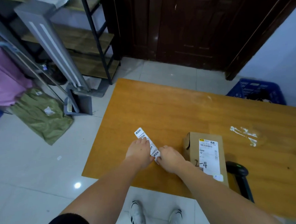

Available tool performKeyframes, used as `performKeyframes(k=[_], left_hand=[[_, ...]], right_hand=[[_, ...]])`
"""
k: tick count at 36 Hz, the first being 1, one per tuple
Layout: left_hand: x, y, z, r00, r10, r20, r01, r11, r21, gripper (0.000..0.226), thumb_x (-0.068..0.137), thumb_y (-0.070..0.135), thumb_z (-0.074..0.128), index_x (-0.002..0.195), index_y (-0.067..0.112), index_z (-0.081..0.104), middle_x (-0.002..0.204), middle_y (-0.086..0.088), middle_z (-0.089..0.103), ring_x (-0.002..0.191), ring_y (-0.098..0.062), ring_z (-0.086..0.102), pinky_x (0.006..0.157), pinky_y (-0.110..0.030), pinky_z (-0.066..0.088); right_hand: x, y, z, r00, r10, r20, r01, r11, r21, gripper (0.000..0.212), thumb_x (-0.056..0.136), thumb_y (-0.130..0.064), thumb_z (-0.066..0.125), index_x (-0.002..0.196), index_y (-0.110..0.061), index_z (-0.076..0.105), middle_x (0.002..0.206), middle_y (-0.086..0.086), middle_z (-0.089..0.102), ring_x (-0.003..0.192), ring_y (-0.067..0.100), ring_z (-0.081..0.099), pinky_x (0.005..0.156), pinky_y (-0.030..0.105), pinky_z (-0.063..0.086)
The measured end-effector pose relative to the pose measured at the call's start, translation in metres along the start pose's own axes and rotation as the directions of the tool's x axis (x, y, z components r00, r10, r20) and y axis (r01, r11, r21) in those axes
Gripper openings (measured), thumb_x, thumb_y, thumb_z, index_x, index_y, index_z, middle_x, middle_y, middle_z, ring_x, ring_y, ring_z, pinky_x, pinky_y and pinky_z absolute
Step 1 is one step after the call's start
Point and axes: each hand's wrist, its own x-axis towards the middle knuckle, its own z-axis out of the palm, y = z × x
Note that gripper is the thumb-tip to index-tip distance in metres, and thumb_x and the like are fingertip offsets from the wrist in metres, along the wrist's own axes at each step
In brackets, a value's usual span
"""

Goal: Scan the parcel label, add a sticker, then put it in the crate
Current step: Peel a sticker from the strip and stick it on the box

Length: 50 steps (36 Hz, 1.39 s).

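A strip of white stickers (pixel 140 132) lies on the orange wooden table (pixel 169 111). My left hand (pixel 139 153) presses flat on the strip's middle. My right hand (pixel 170 157) pinches the strip's near end, where one sticker (pixel 155 153) shows between my hands. To the right lies a brown cardboard parcel (pixel 192 140), its white shipping label (pixel 208 153) facing up with "2-4" handwritten on it. A black handheld scanner (pixel 238 172) rests on the table just right of the parcel, partly hidden by my right forearm. The blue plastic crate (pixel 255 89) stands on the floor beyond the table's far right edge.
White tape residue (pixel 243 135) marks the table right of the parcel. A metal shelf rack (pixel 91 45), a grey stand (pixel 58 53) and pink and green bags (pixel 40 114) crowd the floor at left. A dark wooden door (pixel 183 26) is behind. My white shoes (pixel 137 214) stand by the table's near edge.
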Motion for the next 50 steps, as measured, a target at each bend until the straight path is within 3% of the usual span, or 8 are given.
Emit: performKeyframes(k=[15,23,26,30,34,39,44,50], left_hand=[[0.009,0.01,0.03,0.996,-0.031,-0.082,0.032,0.999,0.015,0.081,0.091,0.067,0.049,0.151,0.013,0.04,0.146,-0.004,0.048,0.135,-0.024,0.043,0.116,-0.041,0.032],[0.003,0.01,0.024,0.997,-0.037,-0.062,0.037,0.999,0.005,0.082,0.093,0.069,0.05,0.153,0.015,0.037,0.151,-0.004,0.044,0.142,-0.025,0.037,0.12,-0.047,0.029],[0.003,0.005,0.026,0.997,-0.066,-0.05,0.064,0.997,-0.031,0.086,0.091,0.072,0.049,0.155,0.017,0.035,0.157,-0.002,0.04,0.148,-0.024,0.033,0.123,-0.048,0.025],[0.0,-0.006,0.022,0.999,-0.038,-0.026,0.038,0.999,0.008,0.085,0.094,0.069,0.049,0.158,0.016,0.03,0.163,-0.003,0.035,0.151,-0.024,0.029,0.126,-0.048,0.021],[-0.001,-0.006,-0.005,0.999,0.032,-0.043,-0.029,0.998,0.056,0.085,0.09,0.066,0.061,0.156,0.019,0.036,0.166,-0.004,0.031,0.152,-0.025,0.028,0.126,-0.046,0.021],[-0.004,-0.01,-0.023,0.997,0.001,-0.076,-0.017,0.975,-0.221,0.059,0.098,0.056,0.06,0.148,0.025,0.052,0.151,0.001,0.051,0.141,-0.02,0.045,0.115,-0.037,0.036],[0.002,0.037,-0.07,0.991,-0.125,-0.057,0.032,0.614,-0.789,0.033,0.1,0.042,0.065,0.126,0.023,0.066,0.113,0.007,0.072,0.104,-0.011,0.067,0.084,-0.025,0.05],[0.013,0.096,-0.1,0.986,-0.117,-0.12,-0.034,0.562,-0.826,0.022,0.103,0.031,0.06,0.082,0.026,0.064,0.075,0.01,0.067,0.075,-0.019,0.061,0.07,-0.039,0.048]], right_hand=[[0.037,-0.017,0.011,0.957,0.288,-0.03,-0.268,0.918,0.292,0.026,0.098,-0.03,0.053,0.111,-0.01,0.063,0.117,0.011,0.062,0.107,0.032,0.064,0.089,0.039,0.052],[0.045,-0.025,0.017,0.933,0.355,-0.053,-0.29,0.832,0.472,0.02,0.099,-0.03,0.053,0.081,-0.021,0.055,0.092,0.009,0.072,0.081,0.033,0.073,0.073,0.046,0.062],[0.04,-0.026,0.013,0.895,0.436,-0.089,-0.289,0.722,0.629,0.014,0.099,-0.022,0.053,0.091,-0.015,0.062,0.093,0.008,0.071,0.069,0.024,0.067,0.048,0.025,0.054],[0.027,-0.018,0.003,0.866,0.482,-0.131,-0.185,0.553,0.812,0.009,0.092,-0.014,0.06,0.084,-0.017,0.062,0.084,0.006,0.072,0.069,0.02,0.066,0.072,0.04,0.06],[-0.001,0.002,-0.027,0.877,0.458,-0.145,-0.052,0.39,0.919,0.005,0.09,-0.006,0.062,0.09,-0.011,0.064,0.091,0.011,0.075,0.06,0.014,0.068,0.064,0.034,0.059],[-0.006,0.008,-0.041,0.898,0.425,-0.11,-0.037,0.324,0.945,0.005,0.089,-0.005,0.064,0.09,-0.01,0.063,0.081,0.006,0.075,0.057,0.013,0.068,0.053,0.024,0.055],[-0.029,0.028,-0.068,0.91,0.396,-0.121,0.02,0.25,0.968,0.005,0.089,-0.006,0.067,0.09,-0.009,0.063,0.077,0.005,0.075,0.053,0.011,0.064,0.05,0.022,0.05],[-0.055,0.063,-0.087,0.916,0.386,-0.109,0.028,0.208,0.978,0.012,0.093,-0.015,0.069,0.087,-0.011,0.059,0.079,0.005,0.073,0.055,0.016,0.062,0.049,0.023,0.048]])
